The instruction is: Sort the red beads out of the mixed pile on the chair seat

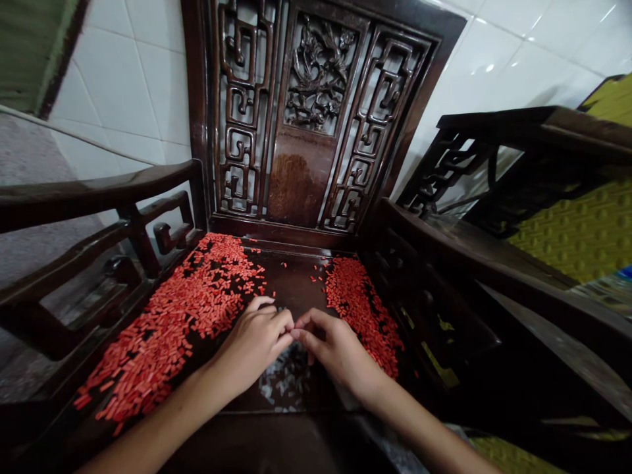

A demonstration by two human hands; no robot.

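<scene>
My left hand (261,329) and my right hand (333,341) meet fingertip to fingertip over the middle of a dark wooden chair seat (296,280). Thumb and forefinger are pinched together on each hand. Whatever lies between them is too small and too covered to make out. Below the hands is a scatter of small clear or whitish pieces (284,385). A wide spread of short red pieces (172,329) covers the seat on the left, beside my left forearm. Another heap of red pieces (358,309) lies to the right, close to my right hand.
A carved wooden backrest (301,184) rises behind the seat. Armrests stand on the left (99,191) and right (444,257). At the far right are a dark wooden side piece (533,131) and a yellow bumpy surface (567,230). White tiles (148,85) line the wall.
</scene>
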